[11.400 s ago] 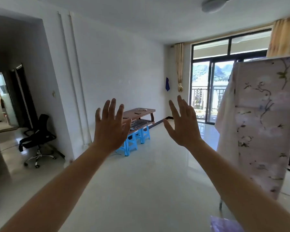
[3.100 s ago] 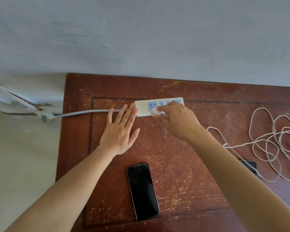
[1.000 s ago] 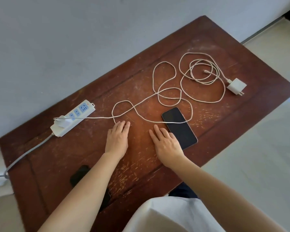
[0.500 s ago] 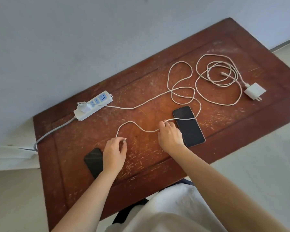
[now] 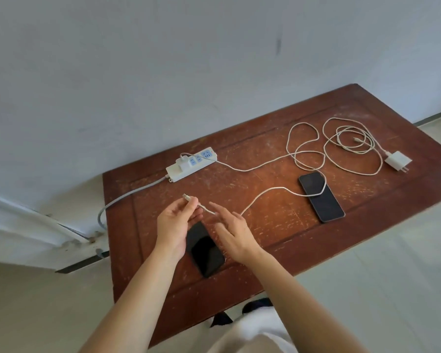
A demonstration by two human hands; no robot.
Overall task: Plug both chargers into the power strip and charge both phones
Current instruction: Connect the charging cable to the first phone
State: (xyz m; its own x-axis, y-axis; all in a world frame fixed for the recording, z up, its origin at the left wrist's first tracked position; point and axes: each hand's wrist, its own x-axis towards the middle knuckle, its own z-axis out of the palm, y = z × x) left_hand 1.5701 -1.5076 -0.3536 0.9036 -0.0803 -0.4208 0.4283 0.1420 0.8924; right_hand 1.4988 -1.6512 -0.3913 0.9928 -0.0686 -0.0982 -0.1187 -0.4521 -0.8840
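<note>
A white power strip [image 5: 192,164] lies at the back left of the brown wooden table [image 5: 278,240], with one white charger [image 5: 182,162] plugged into it. That charger's cable [image 5: 265,193] runs across the table, loops over the right black phone [image 5: 321,196] and ends in my left hand [image 5: 172,226], which pinches the plug end above the table. My right hand [image 5: 233,229] hovers open beside it, fingers near the cable. The near black phone [image 5: 205,248] lies under both hands. A second white charger [image 5: 397,160] lies unplugged at the far right with its coiled cable [image 5: 351,143].
The table stands against a pale wall [image 5: 163,72]. The strip's grey lead [image 5: 127,196] drops off the left edge to the floor. Light tiled floor [image 5: 379,276] surrounds the table, and my white clothing [image 5: 252,335] shows at the bottom.
My left hand has lifted the cable's plug end off the table and raised it above the near phone. My right hand has left the cable by the right phone and moved over beside the left.
</note>
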